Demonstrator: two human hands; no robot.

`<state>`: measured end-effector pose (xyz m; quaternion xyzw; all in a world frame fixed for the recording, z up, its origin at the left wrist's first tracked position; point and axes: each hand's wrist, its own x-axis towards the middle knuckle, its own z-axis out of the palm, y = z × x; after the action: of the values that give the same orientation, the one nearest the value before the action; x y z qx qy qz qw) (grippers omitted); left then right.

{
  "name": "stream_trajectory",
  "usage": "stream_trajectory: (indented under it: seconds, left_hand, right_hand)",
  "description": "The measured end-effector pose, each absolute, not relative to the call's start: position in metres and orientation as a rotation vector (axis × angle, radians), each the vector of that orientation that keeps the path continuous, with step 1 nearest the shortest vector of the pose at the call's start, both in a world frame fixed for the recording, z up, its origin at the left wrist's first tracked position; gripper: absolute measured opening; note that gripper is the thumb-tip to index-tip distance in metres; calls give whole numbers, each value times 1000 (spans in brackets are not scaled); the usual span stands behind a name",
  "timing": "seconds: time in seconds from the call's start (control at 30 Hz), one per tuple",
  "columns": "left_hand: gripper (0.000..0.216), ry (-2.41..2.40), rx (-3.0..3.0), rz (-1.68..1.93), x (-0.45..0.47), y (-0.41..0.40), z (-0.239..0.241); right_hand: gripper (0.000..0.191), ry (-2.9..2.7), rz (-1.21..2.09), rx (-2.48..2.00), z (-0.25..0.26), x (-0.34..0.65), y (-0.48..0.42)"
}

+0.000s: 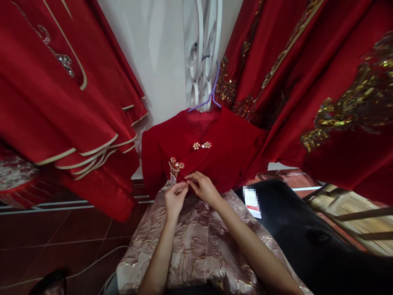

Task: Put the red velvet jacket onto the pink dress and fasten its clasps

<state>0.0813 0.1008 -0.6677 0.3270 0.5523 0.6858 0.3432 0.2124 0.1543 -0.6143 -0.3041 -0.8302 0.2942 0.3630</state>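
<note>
A red garment hangs on a purple hanger, above shiny pinkish-brown brocade that spreads toward me. Pearl-and-gold flower fasteners sit at its chest, and a similar ornament with hanging strands is at the left of the front. My left hand pinches with thumb and fingertips at the garment's lower front edge. Coming in from the right, my right hand also pinches there, its fingertips almost meeting the left ones. What lies between the fingers is small and mostly covered; a bit of red shows.
Red gowns with pale trim hang on the left, and red gowns with gold sequins on the right. White scrollwork metal stands behind the hanger. A phone lies on a black surface. A white cable crosses the tiled floor.
</note>
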Motion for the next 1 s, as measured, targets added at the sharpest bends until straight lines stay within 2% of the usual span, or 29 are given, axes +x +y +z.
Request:
stream_trajectory:
  seconds: [0.37, 0.8, 1.0]
  left_hand:
    - [24, 1441, 923, 1863, 81, 98, -659]
    - [18, 1563, 996, 1766, 74, 99, -647]
    - [23, 1592, 1075, 1720, 69, 101, -654]
  right_hand:
    - [20, -2132, 769, -776, -613, 212, 153]
    - [22, -2086, 681, -825, -619, 208, 149]
    - [21, -2062, 654, -808, -625, 208, 147]
